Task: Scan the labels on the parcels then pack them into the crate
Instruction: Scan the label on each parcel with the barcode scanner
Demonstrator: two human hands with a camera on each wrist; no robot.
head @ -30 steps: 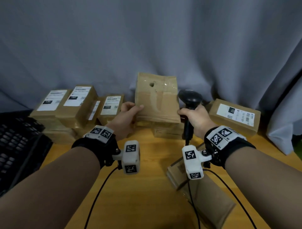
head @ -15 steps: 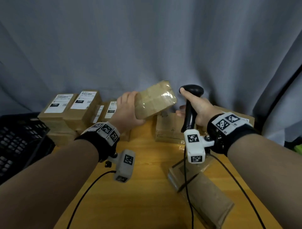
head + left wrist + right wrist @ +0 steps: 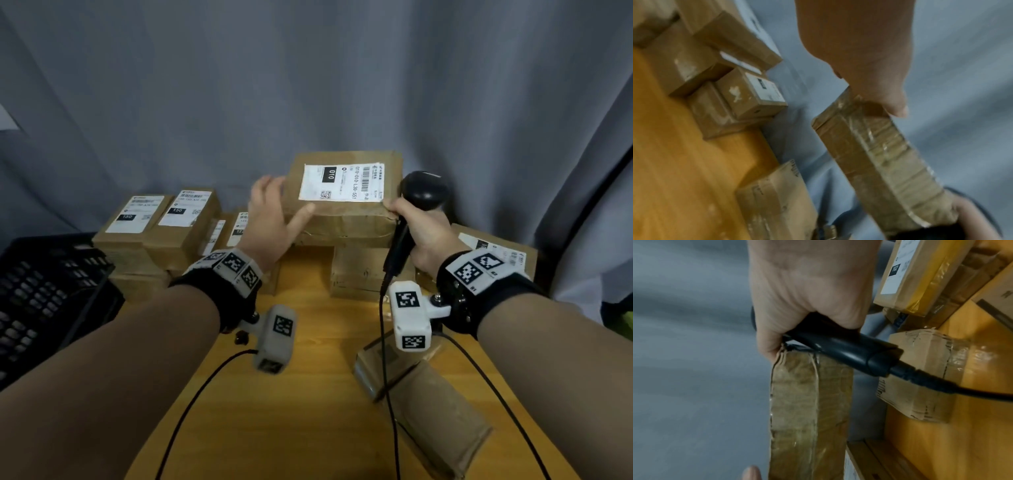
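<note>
Grey curtain folds fill the upper frame behind a wooden table [image 3: 318, 394]. At centre frame the held parcel [image 3: 346, 219], a flat brown cardboard box glossy with clear tape, is raised above the tabletop, its long axis running left to right and its white label [image 3: 342, 182] facing up toward the head camera, print turned sideways. At its left end the left hand [image 3: 270, 219] has fingers spread nearly straight against the side and thumb extended across the front edge. At its right end the right hand [image 3: 424, 229] is curled round the handle of a black scanner [image 3: 423, 192], head upright, while its thumb presses the parcel's corner. Stacked labelled parcels [image 3: 164, 226] sit at left centre beside a black perforated crate [image 3: 44, 294] at the left edge.
</note>
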